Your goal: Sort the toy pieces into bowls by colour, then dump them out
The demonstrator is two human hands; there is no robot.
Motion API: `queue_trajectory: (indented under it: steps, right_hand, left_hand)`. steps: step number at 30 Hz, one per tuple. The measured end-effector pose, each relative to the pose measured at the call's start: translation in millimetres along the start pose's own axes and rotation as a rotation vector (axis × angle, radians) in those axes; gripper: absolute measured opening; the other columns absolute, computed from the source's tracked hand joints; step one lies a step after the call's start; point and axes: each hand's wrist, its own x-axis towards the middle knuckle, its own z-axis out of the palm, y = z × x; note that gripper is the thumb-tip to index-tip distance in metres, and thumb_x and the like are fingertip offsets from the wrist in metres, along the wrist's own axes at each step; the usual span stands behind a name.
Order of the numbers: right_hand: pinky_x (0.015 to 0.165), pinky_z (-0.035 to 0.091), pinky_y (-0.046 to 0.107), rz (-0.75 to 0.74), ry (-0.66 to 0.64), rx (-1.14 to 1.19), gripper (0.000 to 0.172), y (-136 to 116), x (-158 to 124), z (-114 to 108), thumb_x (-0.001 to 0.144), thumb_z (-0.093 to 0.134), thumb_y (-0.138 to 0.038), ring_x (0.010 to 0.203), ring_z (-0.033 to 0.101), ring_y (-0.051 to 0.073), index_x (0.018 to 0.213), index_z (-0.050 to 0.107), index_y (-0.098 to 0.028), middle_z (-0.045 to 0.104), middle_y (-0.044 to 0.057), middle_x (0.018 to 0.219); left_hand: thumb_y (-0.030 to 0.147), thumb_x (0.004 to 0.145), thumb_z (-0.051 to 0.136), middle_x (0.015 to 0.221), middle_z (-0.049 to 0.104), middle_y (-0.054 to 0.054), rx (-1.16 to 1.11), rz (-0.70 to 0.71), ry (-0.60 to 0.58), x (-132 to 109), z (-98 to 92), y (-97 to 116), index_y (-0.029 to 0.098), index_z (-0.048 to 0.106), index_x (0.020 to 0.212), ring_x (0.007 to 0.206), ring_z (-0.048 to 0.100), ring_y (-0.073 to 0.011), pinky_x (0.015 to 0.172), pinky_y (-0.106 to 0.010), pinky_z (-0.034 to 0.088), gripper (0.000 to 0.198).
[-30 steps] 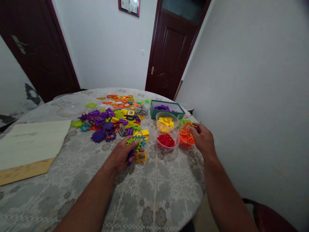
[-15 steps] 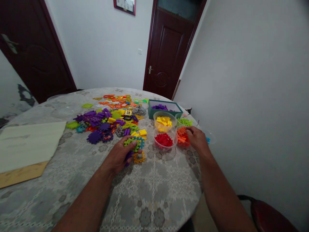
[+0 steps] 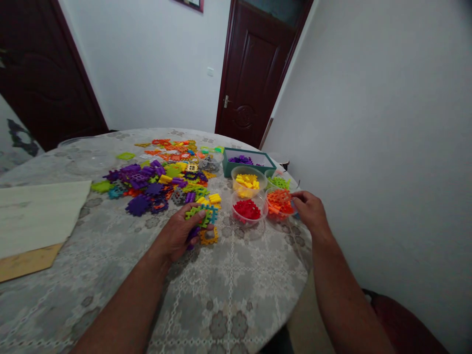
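My left hand (image 3: 181, 230) is closed on flat toothed building blocks, a lime-green block (image 3: 198, 216) in front and a blue block (image 3: 213, 215) behind it. A purple piece (image 3: 192, 237) shows below its fingers; whether it is held too I cannot tell. Beside them lies a yellow-orange square frame block (image 3: 209, 237). At the right edge of a clear bowl (image 3: 279, 224) of orange pieces, my right hand (image 3: 310, 209) pinches the edge of an orange square block (image 3: 282, 196), which tilts over the pile.
Nearby stand clear bowls of red pieces (image 3: 247, 210), yellow pieces (image 3: 247, 182), green pieces (image 3: 279, 183) and grey pieces (image 3: 210, 163). A teal box (image 3: 231, 169) holds purple pieces. Left of these spreads a mixed pile (image 3: 153, 189). A pale board (image 3: 40, 211) lies at the left.
My right hand has shifted slightly right across the orange bowl, the orange block moving with it. My left hand keeps its grip on the green and blue blocks. The whole view has shifted a little.
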Motion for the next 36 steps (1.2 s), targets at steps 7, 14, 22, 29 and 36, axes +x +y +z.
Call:
queue_trajectory:
  steps: [7, 14, 22, 29, 36]
  right_hand:
    - [0.079, 0.052, 0.036, 0.013, -0.006, 0.017, 0.034, 6, 1, -14, 0.079, 0.059, -0.04, 0.079, 0.069, 0.023, 0.095, 0.08, -0.018, 0.079, 0.007, 0.088]
    - [0.087, 0.054, 0.037, -0.031, -0.04, 0.002, 0.037, -3, 4, 19, 0.087, 0.055, -0.04, 0.09, 0.071, 0.024, 0.104, 0.079, -0.018, 0.08, 0.009, 0.1]
    - [0.103, 0.05, 0.043, -0.119, 0.051, -0.12, 0.043, -17, -3, 36, 0.09, 0.046, -0.036, 0.106, 0.069, 0.029, 0.111, 0.078, -0.015, 0.077, 0.015, 0.115]
    - [0.089, 0.055, 0.039, -0.193, -0.205, 0.145, 0.035, -90, -53, 50, 0.098, 0.055, -0.04, 0.094, 0.071, 0.024, 0.116, 0.077, -0.021, 0.078, 0.01, 0.114]
    - [0.081, 0.057, 0.035, -0.329, -0.499, 0.341, 0.028, -146, -102, 89, 0.099, 0.062, -0.032, 0.088, 0.073, 0.021, 0.123, 0.072, -0.023, 0.079, 0.006, 0.105]
  left_hand:
    - [0.033, 0.087, 0.083, 0.099, 0.072, -0.007, 0.029, -0.006, -0.021, 3, -4.0, -5, 0.025, 0.055, 0.127, 0.078, 0.08, -0.0259, 0.032, -0.014, 0.035, 0.049]
    - [0.031, 0.088, 0.082, 0.097, 0.072, -0.007, 0.023, -0.004, 0.001, 3, -2.5, -5, 0.024, 0.054, 0.128, 0.08, 0.081, -0.0263, 0.032, -0.014, 0.035, 0.048]
    - [0.033, 0.087, 0.083, 0.097, 0.071, -0.007, -0.043, 0.011, -0.04, 2, -3.3, -7, 0.022, 0.056, 0.124, 0.076, 0.08, -0.0245, 0.032, -0.015, 0.035, 0.047]
    - [0.036, 0.09, 0.079, 0.095, 0.072, -0.006, -0.091, 0.006, -0.105, 0, -3.1, -9, 0.022, 0.055, 0.123, 0.075, 0.08, -0.0231, 0.033, -0.014, 0.035, 0.043]
    - [0.04, 0.094, 0.075, 0.091, 0.075, -0.009, -0.055, 0.017, -0.266, -4, -4.8, -9, 0.02, 0.056, 0.125, 0.068, 0.076, -0.0193, 0.034, -0.014, 0.035, 0.042]
